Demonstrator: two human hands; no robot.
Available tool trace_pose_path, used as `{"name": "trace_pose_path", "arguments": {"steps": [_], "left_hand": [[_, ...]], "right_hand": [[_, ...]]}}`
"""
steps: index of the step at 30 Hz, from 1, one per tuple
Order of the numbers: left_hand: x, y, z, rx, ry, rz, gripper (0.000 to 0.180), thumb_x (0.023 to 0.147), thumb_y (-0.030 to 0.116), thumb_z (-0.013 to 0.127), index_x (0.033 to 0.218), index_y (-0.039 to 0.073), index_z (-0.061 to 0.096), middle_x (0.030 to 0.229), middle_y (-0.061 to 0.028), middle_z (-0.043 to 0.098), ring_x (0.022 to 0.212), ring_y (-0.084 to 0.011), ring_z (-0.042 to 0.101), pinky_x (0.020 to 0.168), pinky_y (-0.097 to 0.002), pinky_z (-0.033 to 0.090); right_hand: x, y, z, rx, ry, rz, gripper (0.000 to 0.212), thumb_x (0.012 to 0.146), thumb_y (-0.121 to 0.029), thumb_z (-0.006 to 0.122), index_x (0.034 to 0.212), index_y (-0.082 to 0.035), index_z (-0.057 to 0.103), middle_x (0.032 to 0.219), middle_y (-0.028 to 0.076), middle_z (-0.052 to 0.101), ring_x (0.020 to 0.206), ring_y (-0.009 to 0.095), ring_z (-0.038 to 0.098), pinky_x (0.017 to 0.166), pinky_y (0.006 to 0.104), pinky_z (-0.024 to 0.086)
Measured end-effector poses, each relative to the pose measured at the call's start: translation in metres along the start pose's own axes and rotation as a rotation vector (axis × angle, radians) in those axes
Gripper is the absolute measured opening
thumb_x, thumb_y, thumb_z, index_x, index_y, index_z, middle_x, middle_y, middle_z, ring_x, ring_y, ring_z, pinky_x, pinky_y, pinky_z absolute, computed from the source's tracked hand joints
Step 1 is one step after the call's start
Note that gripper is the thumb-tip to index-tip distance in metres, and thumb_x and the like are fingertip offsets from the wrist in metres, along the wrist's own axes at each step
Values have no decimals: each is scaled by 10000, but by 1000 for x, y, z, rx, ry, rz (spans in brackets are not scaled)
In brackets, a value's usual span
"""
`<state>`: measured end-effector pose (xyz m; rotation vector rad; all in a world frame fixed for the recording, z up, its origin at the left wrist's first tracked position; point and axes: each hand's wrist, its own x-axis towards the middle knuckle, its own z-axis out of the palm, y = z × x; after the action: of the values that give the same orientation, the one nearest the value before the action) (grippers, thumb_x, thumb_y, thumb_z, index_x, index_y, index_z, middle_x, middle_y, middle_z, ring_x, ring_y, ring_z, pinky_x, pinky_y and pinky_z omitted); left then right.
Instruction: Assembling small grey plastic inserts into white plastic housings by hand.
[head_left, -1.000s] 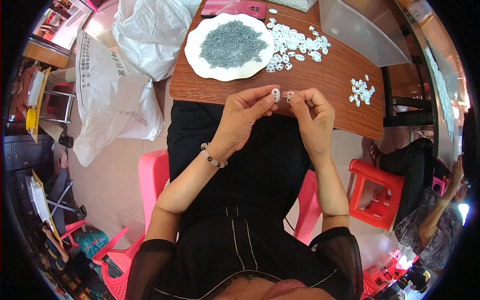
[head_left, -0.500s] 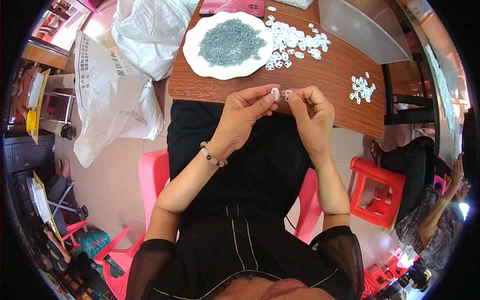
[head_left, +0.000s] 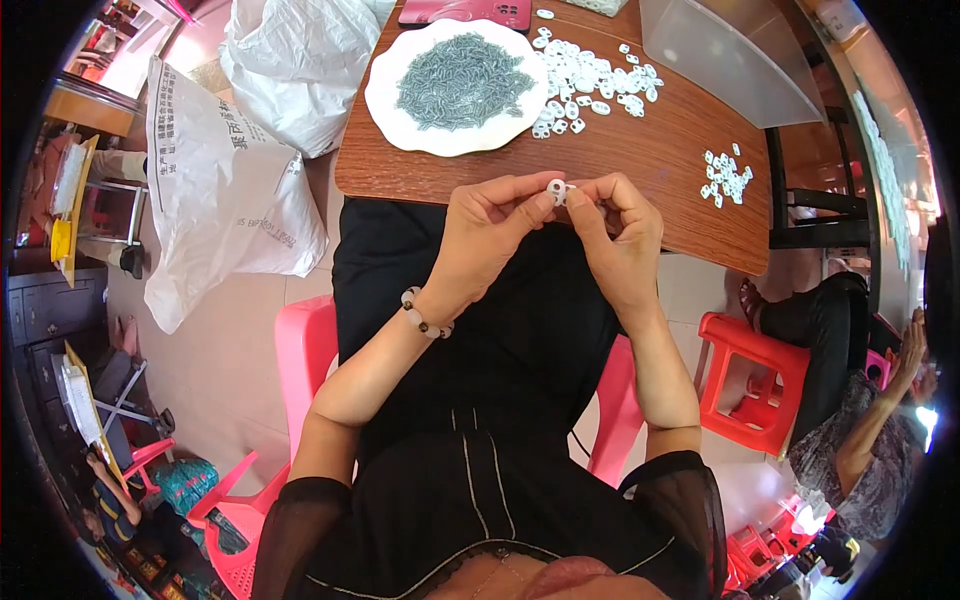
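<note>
Just over the near edge of the table, my left hand pinches a small white oval plastic piece with holes between thumb and index finger. My right hand meets it from the other side, fingers closed in a pinch against the piece's right edge. Whatever those right fingertips hold is too small and covered to make out. Beyond my hands, a white scalloped plate carries a heap of small grey spring-like pieces. Many loose white plastic pieces lie to the plate's right.
A smaller group of white pieces lies at the table's right. A translucent plastic bin and a pink phone sit at the back. White sacks stand on the floor at left; a red stool and a seated person are at right.
My hands have come closer together, and the gap between their fingertips has closed. The white piece in my left hand has turned so its holes face up.
</note>
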<state>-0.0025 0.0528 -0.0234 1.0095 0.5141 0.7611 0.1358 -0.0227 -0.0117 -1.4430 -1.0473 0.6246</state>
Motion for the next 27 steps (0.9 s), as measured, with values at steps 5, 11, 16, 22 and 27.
{"name": "trace_pose_path", "arguments": {"steps": [5, 11, 16, 22, 27], "left_hand": [[-1, 16, -5, 151, -83, 44, 265, 905, 78, 624, 1155, -5, 650, 864, -7, 632, 767, -68, 554, 708, -205, 456], [1, 30, -10, 315, -159, 74, 263, 888, 53, 637, 1144, -4, 654, 856, -19, 666, 768, -54, 590, 694, -195, 475], [2, 38, -4, 237, -192, 67, 467, 889, 36, 626, 1337, 26, 494, 850, -9, 664, 771, -34, 577, 695, -183, 465], [6, 47, -9, 273, -296, 53, 645, 880, 22, 635, 1449, 43, 333, 847, 1, 642, 771, -25, 544, 710, -175, 445], [7, 60, -8, 397, -336, -14, 673, 864, 16, 656, 1452, 40, 329, 839, 11, 618, 774, -23, 528, 720, -174, 437]], "right_hand": [[3, -8, -6, 159, -118, 97, 97, 878, -76, 665, 855, -1, 608, 700, -39, 600, 611, -15, 492, 538, 148, 371], [2, -19, -7, 403, -219, 117, 183, 874, -68, 678, 1005, 12, 578, 911, 11, 618, 823, 47, 567, 731, 178, 453], [4, -20, -12, 424, -288, 131, 303, 875, -60, 671, 1140, 23, 549, 978, 23, 612, 919, 70, 570, 818, 206, 452], [6, -21, -11, 426, -367, 122, 402, 904, -122, 644, 1258, 32, 536, 1019, 41, 583, 973, 94, 550, 866, 226, 432], [9, -14, -18, 389, -464, 20, 343, 908, -175, 634, 1172, 43, 607, 1104, 86, 545, 1032, 144, 523, 912, 266, 401]]}}
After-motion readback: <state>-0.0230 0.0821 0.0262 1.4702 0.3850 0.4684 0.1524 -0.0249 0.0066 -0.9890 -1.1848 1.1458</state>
